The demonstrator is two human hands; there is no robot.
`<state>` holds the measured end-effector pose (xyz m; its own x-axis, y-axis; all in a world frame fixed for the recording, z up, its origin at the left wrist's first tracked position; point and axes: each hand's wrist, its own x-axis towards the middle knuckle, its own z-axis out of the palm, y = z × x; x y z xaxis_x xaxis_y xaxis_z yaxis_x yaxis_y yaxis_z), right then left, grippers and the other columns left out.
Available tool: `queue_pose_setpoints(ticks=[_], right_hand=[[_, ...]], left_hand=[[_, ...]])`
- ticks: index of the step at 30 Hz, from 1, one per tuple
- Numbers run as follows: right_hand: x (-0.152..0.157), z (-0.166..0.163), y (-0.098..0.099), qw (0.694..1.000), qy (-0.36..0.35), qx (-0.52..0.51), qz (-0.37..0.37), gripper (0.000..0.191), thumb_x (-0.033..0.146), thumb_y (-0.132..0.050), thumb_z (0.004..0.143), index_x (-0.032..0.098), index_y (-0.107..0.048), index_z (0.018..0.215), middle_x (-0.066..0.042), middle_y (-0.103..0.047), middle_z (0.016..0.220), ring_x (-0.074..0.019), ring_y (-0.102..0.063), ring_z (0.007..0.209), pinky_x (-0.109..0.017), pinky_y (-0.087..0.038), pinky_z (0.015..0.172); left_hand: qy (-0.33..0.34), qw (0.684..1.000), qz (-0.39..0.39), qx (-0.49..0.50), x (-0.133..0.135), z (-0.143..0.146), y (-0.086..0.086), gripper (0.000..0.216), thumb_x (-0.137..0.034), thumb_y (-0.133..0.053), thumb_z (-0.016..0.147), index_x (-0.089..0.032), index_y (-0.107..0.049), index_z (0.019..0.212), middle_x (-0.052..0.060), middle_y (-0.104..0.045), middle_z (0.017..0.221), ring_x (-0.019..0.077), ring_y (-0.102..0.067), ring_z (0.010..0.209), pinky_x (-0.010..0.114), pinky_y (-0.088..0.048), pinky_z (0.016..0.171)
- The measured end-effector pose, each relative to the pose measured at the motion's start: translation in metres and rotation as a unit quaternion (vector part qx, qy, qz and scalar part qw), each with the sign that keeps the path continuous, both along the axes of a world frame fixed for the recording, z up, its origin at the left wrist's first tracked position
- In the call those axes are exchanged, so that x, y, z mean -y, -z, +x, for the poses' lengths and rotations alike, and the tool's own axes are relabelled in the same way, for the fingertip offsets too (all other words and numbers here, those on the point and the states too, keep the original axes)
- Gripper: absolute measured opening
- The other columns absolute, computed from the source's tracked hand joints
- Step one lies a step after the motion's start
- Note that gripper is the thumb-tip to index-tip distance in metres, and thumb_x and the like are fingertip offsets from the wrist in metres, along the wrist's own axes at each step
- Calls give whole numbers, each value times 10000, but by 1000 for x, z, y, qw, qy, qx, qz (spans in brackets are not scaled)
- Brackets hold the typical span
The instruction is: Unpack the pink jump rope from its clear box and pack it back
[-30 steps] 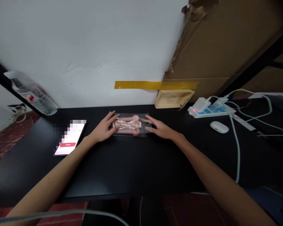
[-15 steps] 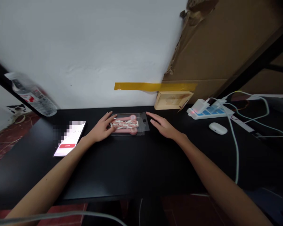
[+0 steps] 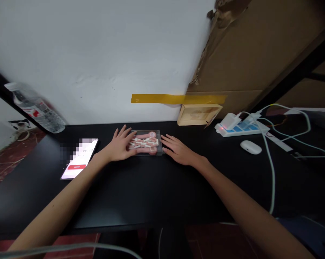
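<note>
A flat clear plastic box [image 3: 160,148] lies on the black table near the wall. Through its top I see two pink pieces with round ends [image 3: 152,134] and several small white-and-pink sticks [image 3: 143,144]. My left hand [image 3: 121,144] rests with spread fingers over the box's left end and hides part of it. Against the right end, my right hand [image 3: 177,149] lies with its fingers stretched out, the fingertips at the box's edge. Neither hand is closed round anything.
To the left lie a lit phone [image 3: 80,158] and, behind it, a leaning plastic bottle [image 3: 39,109]. A shallow wooden tray [image 3: 198,114] stands against the wall. On the right are a power strip [image 3: 238,126] with cables and a white rounded case [image 3: 251,147].
My right hand has moved left to the box's end. The clear flap that stuck out there no longer shows. My left hand's fingers have spread wider.
</note>
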<state>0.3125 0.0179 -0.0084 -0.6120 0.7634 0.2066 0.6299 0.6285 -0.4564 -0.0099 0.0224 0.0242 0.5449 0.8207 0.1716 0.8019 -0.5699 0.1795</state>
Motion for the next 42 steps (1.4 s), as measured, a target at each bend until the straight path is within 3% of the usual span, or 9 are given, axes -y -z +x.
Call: queue_pose_setpoints(ticks=[3, 7, 13, 18, 21, 24, 32, 39, 42], right_hand=[[0, 0, 0, 1000, 2, 2, 3, 559, 563, -358, 1020, 322, -427, 1520, -21, -417, 1584, -297, -301, 1501, -610, -232, 1226], [1, 0, 0, 1000, 9, 13, 12, 624, 591, -301, 1021, 244, -438, 1521, -76, -422, 1582, -296, -298, 1504, -578, -236, 1232], [-1, 1, 3, 997, 83, -3, -2, 806, 684, -328, 973, 114, -386, 1541, -178, -357, 1605, -338, -262, 1513, -569, -247, 1232], [-4, -1, 4, 993, 98, -58, -8, 632, 658, -436, 956, 218, -595, 1381, -141, -507, 1514, -343, -350, 1476, -613, -287, 1199], [-2, -4, -1, 987, 94, -129, -28, 534, 608, -448, 972, 242, -647, 1305, -124, -582, 1437, -309, -481, 1392, -567, -345, 1180], [3, -10, -7, 981, 75, -169, -62, 546, 582, -454, 980, 272, -554, 1418, -102, -569, 1462, -293, -508, 1373, -551, -356, 1177], [19, -22, -9, 976, 46, -145, -159, 887, 647, -484, 945, 240, -85, 1625, -128, -240, 1654, -310, -266, 1510, -580, -252, 1215], [23, -28, 0, 993, 56, -84, -62, 850, 595, -450, 979, 217, -52, 1628, -141, -216, 1665, -342, -244, 1516, -600, -258, 1216], [19, -23, 4, 996, 56, -70, -17, 829, 593, -468, 973, 211, -125, 1625, -148, -284, 1643, -346, -285, 1502, -600, -283, 1208]], left_hand=[[29, 999, 22, -31, -3, 22, -3, 966, -792, -543, 806, -203, -340, 1545, 189, -345, 1591, 439, -197, 1498, 676, -108, 1174], [48, 998, 23, -44, -6, 43, -5, 1002, -805, -539, 797, -183, -318, 1552, 209, -396, 1542, 433, -330, 1431, 633, -188, 1165], [57, 996, 62, -37, -7, 42, -6, 950, -808, -515, 824, -171, -379, 1514, 189, -515, 1358, 394, -472, 1265, 566, -294, 1122], [39, 997, 67, 3, -8, 36, -10, 908, -806, -521, 823, -247, -366, 1521, 140, -528, 1297, 366, -518, 1174, 543, -357, 1073], [37, 997, 62, 18, -9, 35, -12, 911, -806, -523, 824, -238, -373, 1521, 142, -524, 1298, 364, -521, 1163, 537, -376, 1055], [58, 997, 57, -1, -8, 37, -11, 892, -791, -548, 816, -253, -388, 1510, 139, -522, 1326, 368, -507, 1201, 542, -353, 1077], [61, 996, 59, -22, -3, 44, -5, 887, -786, -506, 839, -225, -377, 1514, 174, -490, 1418, 407, -424, 1337, 586, -262, 1139], [17, 999, 40, -10, 4, 54, 6, 922, -761, -527, 841, -179, -336, 1531, 214, -358, 1569, 462, -289, 1448, 649, -146, 1168], [1, 999, 35, -12, 9, 59, 4, 933, -765, -526, 836, -175, -332, 1532, 220, -350, 1577, 460, -277, 1458, 646, -153, 1167]])
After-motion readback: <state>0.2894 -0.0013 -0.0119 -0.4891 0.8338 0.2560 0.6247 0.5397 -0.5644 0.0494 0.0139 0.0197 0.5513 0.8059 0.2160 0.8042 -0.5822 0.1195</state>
